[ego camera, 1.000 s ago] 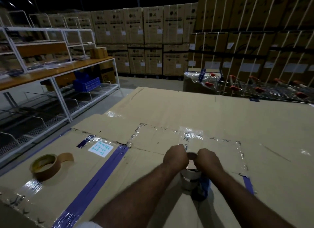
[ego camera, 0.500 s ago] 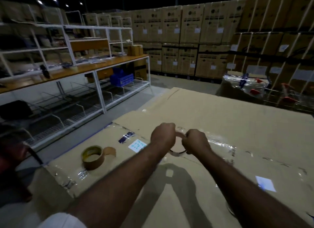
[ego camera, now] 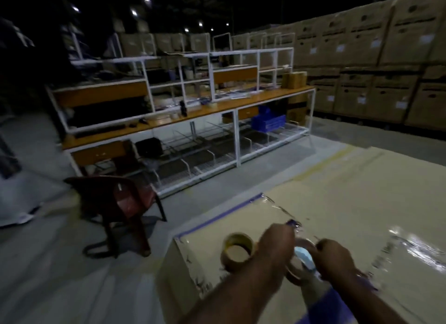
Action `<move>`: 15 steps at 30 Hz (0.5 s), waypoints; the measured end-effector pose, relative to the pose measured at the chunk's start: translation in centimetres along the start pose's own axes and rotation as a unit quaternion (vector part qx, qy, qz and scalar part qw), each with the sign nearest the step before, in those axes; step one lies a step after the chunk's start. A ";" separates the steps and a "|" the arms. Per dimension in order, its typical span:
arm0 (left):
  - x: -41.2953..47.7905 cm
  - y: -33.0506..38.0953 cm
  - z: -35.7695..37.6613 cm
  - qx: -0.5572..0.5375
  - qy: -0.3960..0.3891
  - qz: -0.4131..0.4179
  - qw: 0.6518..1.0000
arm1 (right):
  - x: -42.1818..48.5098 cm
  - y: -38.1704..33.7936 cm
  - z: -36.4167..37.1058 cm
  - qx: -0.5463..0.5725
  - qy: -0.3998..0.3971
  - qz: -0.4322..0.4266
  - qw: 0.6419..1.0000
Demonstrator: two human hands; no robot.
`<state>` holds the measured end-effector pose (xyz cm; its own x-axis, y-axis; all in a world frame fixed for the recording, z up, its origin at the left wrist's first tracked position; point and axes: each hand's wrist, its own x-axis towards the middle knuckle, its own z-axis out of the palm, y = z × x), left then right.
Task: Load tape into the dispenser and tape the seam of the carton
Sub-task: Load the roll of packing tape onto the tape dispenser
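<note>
While both hands are working over the near corner of the big flat brown cardboard carton (ego camera: 350, 191), the roll of clear glossy tape (ego camera: 303, 256) is being held between them, just above the carton's top. The left hand (ego camera: 275, 246) is curling its fingers round one side of the roll. The right hand (ego camera: 335, 258) is gripping the other side with bent fingers, though blur is hiding the tips. Just below the roll a grey-and-blue shape (ego camera: 313, 290) is showing, probably the dispenser. I am judging the loading to be under way and not finished, with the taping of the seam yet to come.

A blue tape strip (ego camera: 217, 217) is already running along the carton's edge. A brown tape roll (ego camera: 237, 250) is resting on the carton just beside the left hand. Farther off, a dark red plastic chair (ego camera: 125, 198) is standing on the floor before a white-framed table with orange tops (ego camera: 193, 111).
</note>
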<state>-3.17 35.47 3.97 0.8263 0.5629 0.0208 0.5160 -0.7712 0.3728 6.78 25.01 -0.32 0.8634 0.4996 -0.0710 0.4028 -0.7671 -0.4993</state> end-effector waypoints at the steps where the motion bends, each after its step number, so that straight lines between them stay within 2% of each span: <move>1: 0.2 -0.2 0.2 0.016 -0.016 0.003 1.000 | 0.3 -0.1 0.2 -0.013 -0.009 0.002 1.000; 6: 1.2 0.2 0.7 0.080 -0.088 0.031 0.992 | 1.4 -0.7 0.0 -0.083 -0.074 0.003 0.994; 11: 2.0 0.5 -0.5 0.108 -0.073 0.073 0.989 | 1.7 -1.6 -1.3 -0.091 -0.089 -0.011 0.992; 15: 2.3 -0.7 -2.4 0.106 -0.036 0.059 0.992 | 1.2 -3.7 -2.6 -0.074 -0.070 -0.051 0.994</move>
<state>-2.16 37.98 5.99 0.8941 0.4476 -0.0173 0.4440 -0.8803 0.1672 7.09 27.36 3.66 0.7697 0.6202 -0.1510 0.5347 -0.7557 -0.3781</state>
